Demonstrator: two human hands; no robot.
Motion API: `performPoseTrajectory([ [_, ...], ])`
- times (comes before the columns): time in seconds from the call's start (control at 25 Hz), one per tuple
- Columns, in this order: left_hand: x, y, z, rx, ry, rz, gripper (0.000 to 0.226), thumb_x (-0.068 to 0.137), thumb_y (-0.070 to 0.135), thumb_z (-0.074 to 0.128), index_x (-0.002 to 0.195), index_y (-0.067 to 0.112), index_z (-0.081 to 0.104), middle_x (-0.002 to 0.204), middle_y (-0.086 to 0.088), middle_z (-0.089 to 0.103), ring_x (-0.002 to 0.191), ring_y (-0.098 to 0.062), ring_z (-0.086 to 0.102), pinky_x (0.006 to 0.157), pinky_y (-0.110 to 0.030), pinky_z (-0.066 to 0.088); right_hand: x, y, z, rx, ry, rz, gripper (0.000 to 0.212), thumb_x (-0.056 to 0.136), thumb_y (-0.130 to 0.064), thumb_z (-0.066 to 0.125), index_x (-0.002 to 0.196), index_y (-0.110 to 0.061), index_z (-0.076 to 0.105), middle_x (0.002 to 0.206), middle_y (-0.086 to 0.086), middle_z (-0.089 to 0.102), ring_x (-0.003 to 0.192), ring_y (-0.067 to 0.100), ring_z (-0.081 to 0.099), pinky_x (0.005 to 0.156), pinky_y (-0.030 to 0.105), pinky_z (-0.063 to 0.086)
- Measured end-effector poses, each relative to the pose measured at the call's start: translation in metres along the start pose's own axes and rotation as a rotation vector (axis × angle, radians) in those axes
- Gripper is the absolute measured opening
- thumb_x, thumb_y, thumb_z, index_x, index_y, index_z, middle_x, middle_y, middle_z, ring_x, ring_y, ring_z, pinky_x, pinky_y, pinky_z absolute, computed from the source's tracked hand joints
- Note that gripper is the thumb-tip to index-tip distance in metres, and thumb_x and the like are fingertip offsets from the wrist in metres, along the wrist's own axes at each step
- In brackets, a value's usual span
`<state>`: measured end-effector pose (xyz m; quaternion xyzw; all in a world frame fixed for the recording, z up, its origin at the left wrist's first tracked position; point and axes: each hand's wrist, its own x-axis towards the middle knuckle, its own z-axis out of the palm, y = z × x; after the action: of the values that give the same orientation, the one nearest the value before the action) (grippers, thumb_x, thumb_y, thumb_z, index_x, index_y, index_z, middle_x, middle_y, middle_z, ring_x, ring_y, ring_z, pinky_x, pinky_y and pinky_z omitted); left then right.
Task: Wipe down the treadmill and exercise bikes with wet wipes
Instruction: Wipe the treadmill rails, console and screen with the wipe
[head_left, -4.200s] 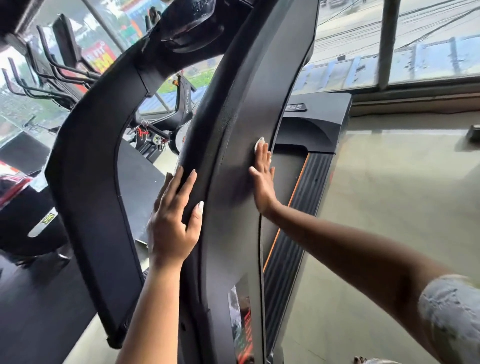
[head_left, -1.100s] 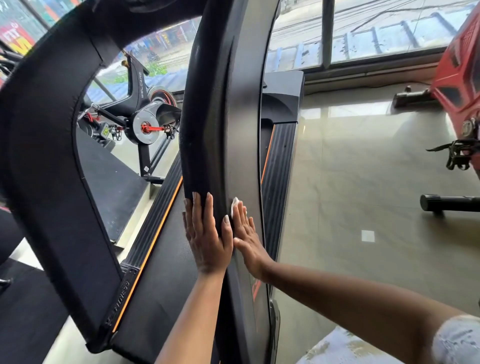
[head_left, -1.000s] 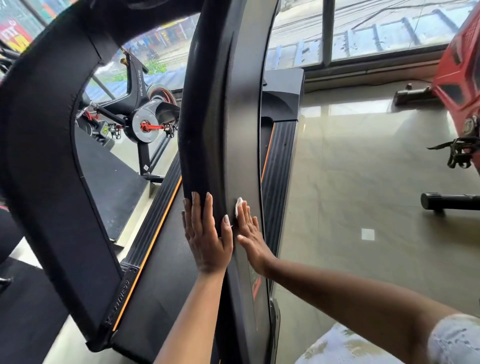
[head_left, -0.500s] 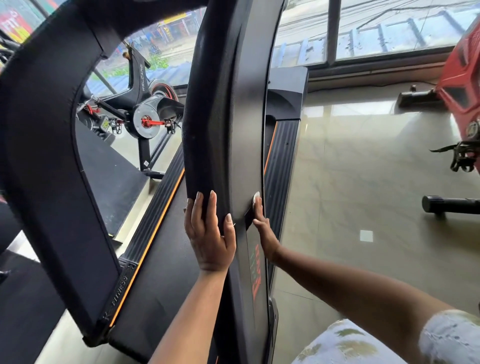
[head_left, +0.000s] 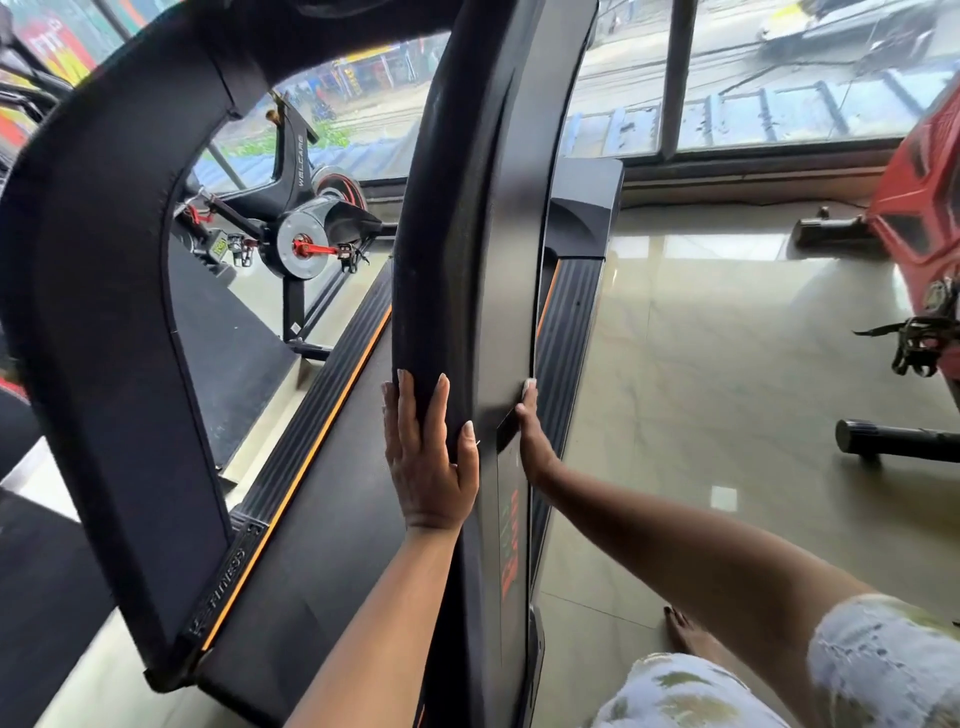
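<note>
Head view: left hand (head_left: 428, 457) lay flat on the treadmill upright (head_left: 483, 260), fingers straight, slightly spread; right hand (head_left: 534, 441) sat edge-on at its outer edge, fingers straight, together; white sliver at the tips, probably the wet wipe (head_left: 529, 384); nothing pinched it, so it could slip off the edge.

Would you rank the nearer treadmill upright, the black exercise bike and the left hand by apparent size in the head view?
1. nearer treadmill upright
2. black exercise bike
3. left hand, enlarged by nearness to the camera
</note>
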<state>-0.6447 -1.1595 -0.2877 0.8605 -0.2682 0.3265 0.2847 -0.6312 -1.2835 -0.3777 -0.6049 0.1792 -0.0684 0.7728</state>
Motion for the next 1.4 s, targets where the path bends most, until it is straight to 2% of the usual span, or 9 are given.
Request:
performPoseTrajectory([
  [0.16,0.001,0.002,-0.003,-0.029,0.021,0.007,0.050,0.097,0.033,0.044,0.144,0.016,0.040,0.154,-0.017,0.030,0.145,-0.037,0.024,0.122,-0.035,0.014,-0.025,-0.020,0.006,0.036,0.011,0.158,0.054,0.103,-0.033,0.029,0.153,-0.031,0.009,0.147,-0.022,0.016,0.142,0.005,0.012,0.121,0.037,0.006],
  [0.4,0.003,0.003,-0.003,-0.076,0.086,0.000,0.047,0.093,0.028,0.052,0.139,0.018,0.045,0.148,-0.014,0.034,0.141,-0.036,0.030,0.121,-0.034,0.019,-0.081,-0.036,0.021,-0.073,0.001,0.053,0.065,0.095,-0.008,0.046,0.150,-0.034,0.023,0.140,-0.031,0.027,0.133,-0.006,0.027,0.117,0.023,0.020],
  [0.6,0.005,0.001,-0.012,-0.046,0.015,-0.016,0.049,0.093,0.029,0.051,0.140,0.019,0.045,0.147,-0.016,0.039,0.141,-0.034,0.030,0.121,-0.030,0.016,-0.097,-0.054,0.026,-0.070,0.151,0.017,0.049,0.089,-0.007,0.062,0.134,-0.027,0.055,0.125,-0.021,0.057,0.111,-0.011,0.052,0.107,0.019,0.037],
  [0.72,0.007,0.003,-0.023,-0.035,-0.053,-0.032,0.050,0.092,0.028,0.051,0.141,0.019,0.046,0.147,-0.019,0.041,0.140,-0.034,0.033,0.120,-0.028,0.017,-0.106,-0.073,0.019,-0.276,0.182,-0.054,0.040,0.086,-0.012,0.063,0.123,-0.027,0.065,0.115,-0.010,0.068,0.105,-0.004,0.058,0.099,0.018,0.044],
  [1.0,0.022,0.011,-0.067,0.068,-0.422,-0.083,0.060,0.092,0.032,0.056,0.148,0.035,0.036,0.155,-0.010,0.033,0.139,-0.033,0.037,0.107,-0.053,0.040,-0.103,-0.130,-0.010,-0.908,-0.119,-0.239,0.029,0.082,-0.003,0.057,0.109,-0.009,0.065,0.103,0.013,0.069,0.096,0.028,0.065,0.079,0.027,0.046],
  [1.12,0.028,0.016,-0.098,0.202,-0.562,-0.081,0.063,0.096,0.037,0.056,0.152,0.040,0.028,0.162,0.002,0.017,0.141,-0.031,0.033,0.108,-0.050,0.039,-0.110,-0.163,-0.025,-1.068,-0.253,-0.406,0.019,0.090,-0.008,0.047,0.105,-0.009,0.058,0.097,0.015,0.065,0.084,0.029,0.061,0.072,0.035,0.047],
  [1.2,0.031,0.016,-0.119,0.266,-0.597,-0.107,0.065,0.095,0.041,0.054,0.153,0.042,0.024,0.163,0.006,0.012,0.140,-0.031,0.034,0.105,-0.050,0.041,-0.109,-0.183,-0.030,-1.187,-0.296,-0.527,0.025,0.085,-0.001,0.044,0.096,-0.014,0.062,0.094,0.010,0.065,0.082,0.029,0.062,0.072,0.037,0.051],
  [1.32,0.035,0.019,-0.149,0.292,-0.702,-0.164,0.063,0.095,0.039,0.056,0.151,0.039,0.027,0.160,0.005,0.022,0.139,-0.028,0.039,0.108,-0.047,0.041,-0.109,-0.207,-0.023,-1.291,-0.331,-0.614,0.028,0.074,0.010,0.047,0.080,-0.007,0.069,0.085,0.010,0.069,0.083,0.028,0.064,0.074,0.030,0.046],
  [1.4,0.036,0.021,-0.171,0.288,-0.818,-0.221,0.057,0.096,0.039,0.056,0.148,0.037,0.034,0.158,0.004,0.029,0.139,-0.024,0.039,0.111,-0.046,0.038,-0.123,-0.221,-0.010,-1.330,-0.334,-0.602,0.023,0.076,0.004,0.051,0.083,-0.007,0.070,0.088,0.010,0.070,0.086,0.027,0.063,0.075,0.028,0.045],
])
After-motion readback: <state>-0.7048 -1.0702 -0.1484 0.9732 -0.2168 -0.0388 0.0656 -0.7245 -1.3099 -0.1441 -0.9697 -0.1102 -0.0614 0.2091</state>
